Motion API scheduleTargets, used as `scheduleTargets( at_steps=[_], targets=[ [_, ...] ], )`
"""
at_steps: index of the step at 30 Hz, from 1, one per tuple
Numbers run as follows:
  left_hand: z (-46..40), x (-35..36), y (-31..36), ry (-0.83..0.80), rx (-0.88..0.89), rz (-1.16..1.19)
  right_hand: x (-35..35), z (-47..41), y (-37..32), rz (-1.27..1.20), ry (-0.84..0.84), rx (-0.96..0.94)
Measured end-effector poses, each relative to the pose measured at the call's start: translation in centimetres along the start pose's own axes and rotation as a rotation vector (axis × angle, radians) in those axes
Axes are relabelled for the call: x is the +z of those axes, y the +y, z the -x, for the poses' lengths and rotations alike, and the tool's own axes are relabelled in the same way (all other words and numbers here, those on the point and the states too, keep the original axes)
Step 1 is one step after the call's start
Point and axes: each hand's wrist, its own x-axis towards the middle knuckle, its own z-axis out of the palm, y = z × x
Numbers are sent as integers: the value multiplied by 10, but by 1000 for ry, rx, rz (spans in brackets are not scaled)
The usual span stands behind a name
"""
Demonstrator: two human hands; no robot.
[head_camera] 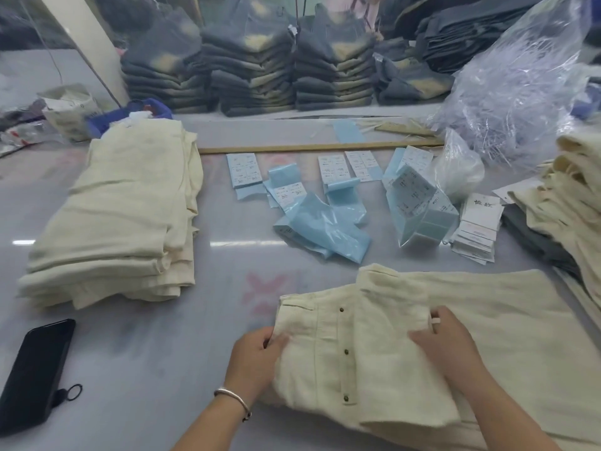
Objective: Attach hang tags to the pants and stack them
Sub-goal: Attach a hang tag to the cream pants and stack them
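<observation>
Head view, nearest first: a pair of cream pants [406,346] is being held flat on the grey table [162,353], waistband toward the left, with a column of dark buttons showing. The waistband edge is being pinched by the left hand [257,356], thumb on top; a silver bracelet [232,400] is being worn on that wrist. The cloth is being pressed by the right hand [445,343], fingers curled down onto it, with a small white piece gripped between them. A black phone [35,369] is lying at the near left. Farther back on the left, a stack of folded cream pants [123,222] is resting. At mid-table, blue plastic sleeves [325,222] are lying loose, some with printed labels inside, and a clear bag [419,206] is holding a block of label cards. Just right of it, white hang tags [478,229] are being kept in a fanned pile. Beyond, a large clear plastic bag [520,92] is sitting at the right, contents unclear, and dark folded garments [253,70] are stacked along the far edge.
</observation>
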Motion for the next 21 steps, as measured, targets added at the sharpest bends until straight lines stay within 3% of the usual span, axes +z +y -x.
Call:
scheduleTargets(
  at_steps=[6,9,10,12,14,15,18,21],
  targets=[
    [-11,-7,3,91,31,184,-37,-15,11,413,180,56],
    [-5,-14,14,-135,-16,359,-44,-15,9,591,173,82],
    [0,-11,18,-220,17,274,-40,-12,4,659,147,78],
    [12,1,19,-327,229,-194,-24,0,-11,779,186,34],
    [24,17,24,-314,483,-599,1,16,-24,634,319,-229],
    [27,24,25,-288,537,-665,16,26,-32,483,329,-433],
    [35,35,26,-253,569,-660,61,52,-64,172,10,-838],
    [35,27,29,-276,572,-616,109,49,-97,271,-239,-936]
  ],
)
